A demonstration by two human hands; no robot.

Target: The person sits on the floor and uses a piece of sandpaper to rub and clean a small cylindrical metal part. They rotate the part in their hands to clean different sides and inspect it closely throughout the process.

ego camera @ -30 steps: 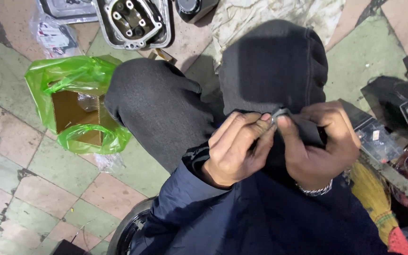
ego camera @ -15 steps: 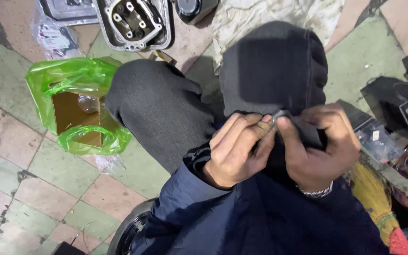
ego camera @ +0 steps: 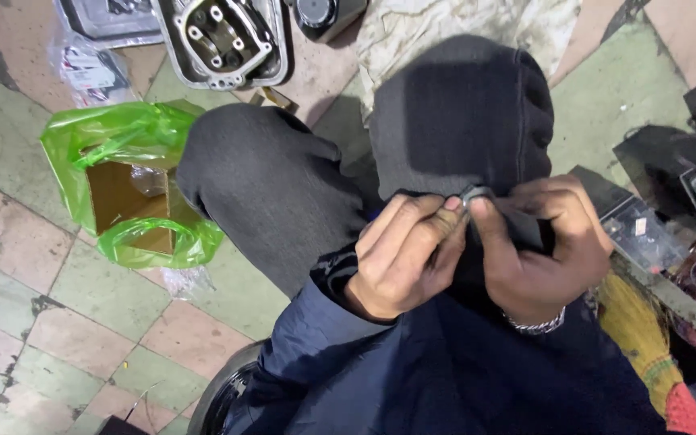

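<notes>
A: Anything changing since a second ago?
B: Barely. Left hand and right hand still pinching small grey metal part between fingertips, over right knee. Part tilting slightly upward now; grips unchanged, both narrow.

Floor tiles are a worn checker of pale pink and faded green with dark grimy patches. The plastic bag is bright lime green, see-through, around a brown cardboard box. Trousers charcoal grey, jacket sleeve navy. The engine cover is silvery metal, the rag off-white and stained. Little part pinched between the fingers looks grey, hard to tell.
</notes>
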